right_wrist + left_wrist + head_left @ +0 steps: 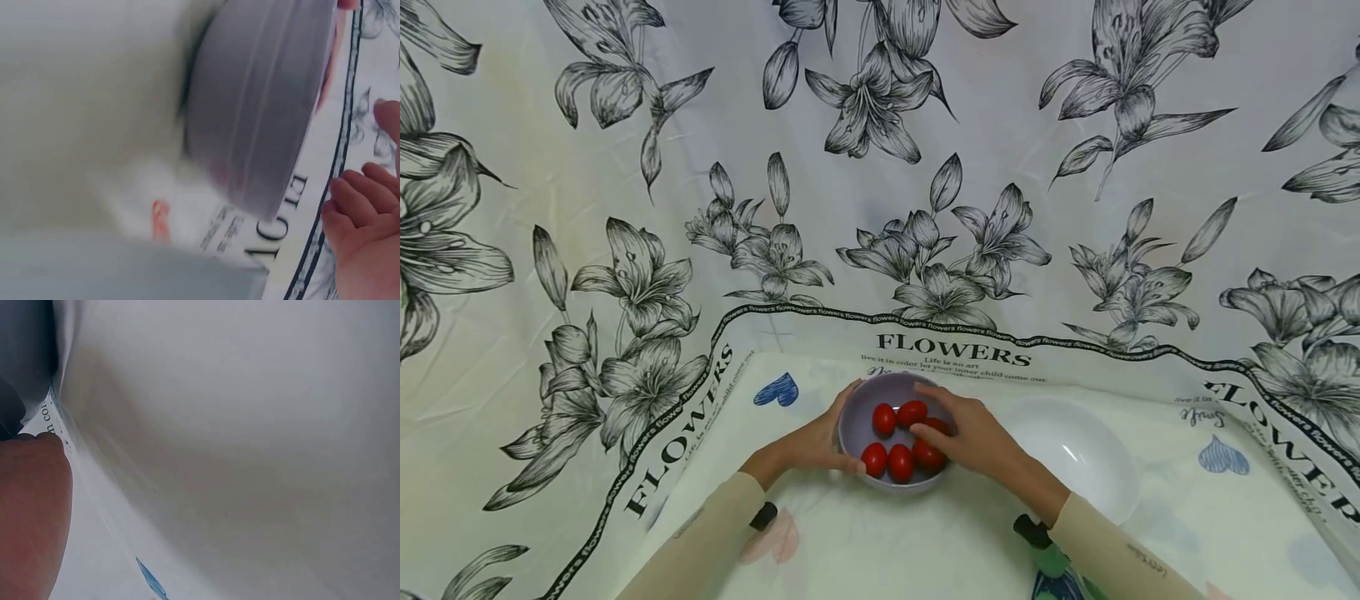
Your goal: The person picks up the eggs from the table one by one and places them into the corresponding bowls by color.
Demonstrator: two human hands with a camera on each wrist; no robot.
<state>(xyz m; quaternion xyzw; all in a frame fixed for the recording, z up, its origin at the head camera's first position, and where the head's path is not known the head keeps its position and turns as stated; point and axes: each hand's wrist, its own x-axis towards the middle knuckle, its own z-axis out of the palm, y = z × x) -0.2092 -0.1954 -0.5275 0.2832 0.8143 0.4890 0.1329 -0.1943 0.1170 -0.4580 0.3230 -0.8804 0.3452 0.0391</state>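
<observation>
Head view shows tomatoes (pixel 900 462) already in bowl (pixel 883 390), left hand (pixel 817 437) gripping its nine-o'clock side, right hand (pixel 973 427) loose-fingered at three, remainder unclear.

I've got a cloth-covered table (pixel 895 546) across the lower frame. Directly on it: bowl (pixel 891 390), below centre; white dish (pixel 1078 454), lower right of frame.

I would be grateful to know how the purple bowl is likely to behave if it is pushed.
The bowl seems stiff, its round rim showing no sag. It may rock if pushed high, since its sides curve inward toward the base. The red tomatoes inside would probably roll, being rounded with gaps around them.
</observation>
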